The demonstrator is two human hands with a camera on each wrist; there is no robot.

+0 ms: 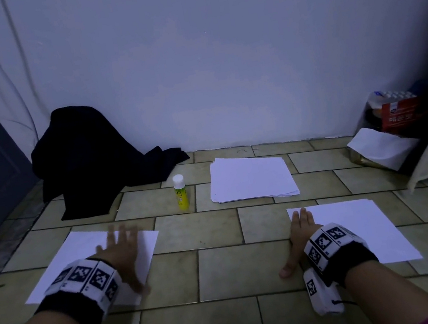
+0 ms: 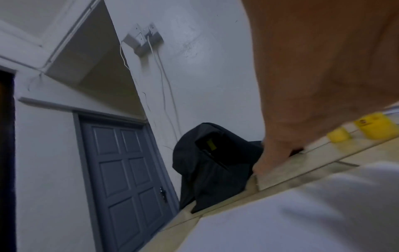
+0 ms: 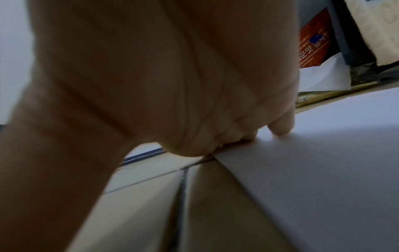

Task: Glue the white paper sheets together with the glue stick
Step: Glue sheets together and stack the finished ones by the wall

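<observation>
The left hand (image 1: 121, 249) lies spread, fingers straight, on the single white paper sheet at the left (image 1: 83, 263) of the tan tiled floor (image 1: 224, 266). The right hand (image 1: 298, 235) rests flat, fingers together, on the near-left edge of the white paper sheet at the right (image 1: 358, 231). The capped yellow-green glue stick (image 1: 180, 192) stands upright between them, farther off, just beside a stack of white paper (image 1: 252, 179). Motion blur makes the left hand's pressure uncertain. To do this well, square each sheet flat, then fetch the glue with one hand while the other pins the paper.
</observation>
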